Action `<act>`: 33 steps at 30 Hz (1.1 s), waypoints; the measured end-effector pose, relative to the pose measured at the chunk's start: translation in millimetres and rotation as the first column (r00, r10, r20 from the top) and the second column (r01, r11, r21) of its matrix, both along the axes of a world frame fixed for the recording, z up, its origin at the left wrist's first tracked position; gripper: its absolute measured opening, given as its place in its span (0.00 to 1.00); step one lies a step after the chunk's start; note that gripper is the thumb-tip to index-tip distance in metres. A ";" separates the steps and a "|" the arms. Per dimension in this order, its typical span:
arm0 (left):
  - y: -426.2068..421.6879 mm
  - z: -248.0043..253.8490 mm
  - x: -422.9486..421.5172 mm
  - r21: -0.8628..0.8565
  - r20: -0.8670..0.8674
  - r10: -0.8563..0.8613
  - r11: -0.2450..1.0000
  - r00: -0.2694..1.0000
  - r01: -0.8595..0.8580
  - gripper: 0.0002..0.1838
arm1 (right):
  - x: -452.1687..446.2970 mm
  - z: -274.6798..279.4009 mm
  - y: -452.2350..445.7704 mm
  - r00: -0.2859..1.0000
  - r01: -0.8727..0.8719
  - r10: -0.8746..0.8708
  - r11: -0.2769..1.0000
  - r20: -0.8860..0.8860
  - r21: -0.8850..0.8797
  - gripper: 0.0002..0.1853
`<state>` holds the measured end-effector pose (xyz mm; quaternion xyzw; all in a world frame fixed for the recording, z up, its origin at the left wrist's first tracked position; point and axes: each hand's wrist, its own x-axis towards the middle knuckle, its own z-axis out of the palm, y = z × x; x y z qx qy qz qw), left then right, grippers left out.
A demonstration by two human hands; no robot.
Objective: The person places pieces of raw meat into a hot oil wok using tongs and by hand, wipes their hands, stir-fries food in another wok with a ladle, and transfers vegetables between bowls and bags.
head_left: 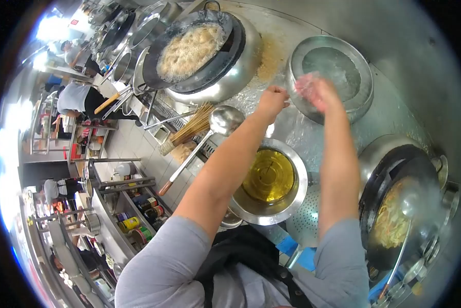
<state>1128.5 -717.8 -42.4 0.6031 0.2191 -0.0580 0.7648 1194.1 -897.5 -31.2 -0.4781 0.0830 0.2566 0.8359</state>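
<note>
My left hand (pixel 273 100) is raised over the wet steel counter (pixel 292 128), its fingers curled together; what they hold, if anything, is too small to make out. To its right, my right hand (pixel 316 91) is blurred by motion over the near left rim of a round metal pot (pixel 361 110) of water. A pinkish blur surrounds its fingers. Below both hands, a steel bowl (pixel 299 192) holds yellow oil (pixel 269 175). A ladle (pixel 225 120) with a wooden handle lies left of my left forearm.
Food bubbles in a wok (pixel 192 51) at the upper left. Another wok (pixel 394 210) with shredded food and a ladle steams at the right. Near my body is a perforated strainer (pixel 305 215). Shelves (pixel 133 205) and several people stand to the left.
</note>
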 end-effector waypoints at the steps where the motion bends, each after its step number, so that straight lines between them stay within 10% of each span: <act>1: 1.4 5.1 2.4 -0.007 -0.005 -0.026 1.000 1.000 0.026 0.07 | -11.3 14.6 14.4 0.998 -0.018 0.023 0.997 0.064 -0.071 0.16; 3: 6.6 10.2 4.3 -0.024 -0.020 -0.078 0.997 0.997 0.078 0.07 | -31.8 46.5 35.6 0.981 -0.042 0.082 0.976 0.178 -0.215 0.15; 5: 40.1 -68.9 25.3 0.680 0.239 -0.471 0.706 0.849 0.200 0.08 | -20.6 41.0 21.1 0.887 0.310 -0.045 0.795 0.459 -0.521 0.13; 7: 44.2 -64.1 20.5 0.821 0.128 -0.505 0.536 0.854 0.194 0.07 | -1.4 26.6 -1.4 0.757 0.632 -0.225 0.493 0.614 -0.598 0.14; 9: 16.2 34.8 -4.2 0.558 -0.174 -0.157 0.798 0.972 0.229 0.06 | 15.1 -1.4 -11.3 0.888 0.459 -0.369 0.703 0.273 -0.543 0.13; 12: 13.4 3.3 7.9 0.134 0.023 -0.096 0.987 0.995 0.092 0.05 | 7.1 4.8 -8.5 0.968 0.224 -0.235 0.968 -0.093 -0.115 0.14; 13: 12.0 8.1 10.2 -0.031 0.015 -0.060 0.998 0.998 0.060 0.05 | 1.4 15.6 4.9 0.981 0.137 -0.122 0.987 -0.150 0.089 0.15; 15: 5.9 20.3 10.7 -0.355 -0.025 -0.003 0.935 1.000 -0.006 0.05 | -26.3 40.0 43.5 0.997 0.021 -0.017 0.998 0.075 -0.059 0.16; 19: 35.3 -2.8 12.2 0.242 -0.089 -0.230 0.939 0.969 0.245 0.08 | -31.2 50.5 26.9 0.774 0.446 0.053 0.662 0.631 -0.602 0.17; 20: 37.2 -4.3 5.7 0.418 0.010 -0.327 0.860 0.945 0.293 0.07 | -16.9 23.9 11.3 0.774 0.564 -0.028 0.484 0.633 -0.669 0.16; 21: 41.6 -9.5 6.8 0.811 -0.001 -0.576 0.478 0.817 0.338 0.08 | 0.8 -2.4 -3.0 0.753 0.650 -0.110 0.281 0.649 -0.706 0.16; 22: 46.1 -15.1 8.2 0.996 -0.050 -0.698 0.014 0.714 0.084 0.09 | 7.9 -4.2 -10.9 0.844 0.533 -0.318 0.591 0.432 -0.605 0.16; 24: 29.0 28.8 -4.9 0.721 -0.046 -0.390 0.624 0.920 0.301 0.10 | 9.8 -3.9 -15.3 0.913 0.355 -0.362 0.932 -0.190 -0.068 0.15; 27: 14.4 17.1 1.0 0.158 -0.011 -0.150 0.976 0.989 0.150 0.11 | -17.1 41.2 42.3 0.999 -0.023 0.025 0.999 0.043 -0.044 0.13; 28: 19.3 8.5 4.0 0.003 0.039 -0.094 0.996 0.995 0.094 0.12 | -30.9 51.6 68.3 0.986 0.016 0.015 0.982 0.164 -0.189 0.12; 33: 89.4 44.2 -10.7 0.839 -0.046 -0.322 0.501 0.946 0.212 0.16 | -74.9 107.7 139.8 0.744 0.443 0.106 0.661 0.660 -0.606 0.09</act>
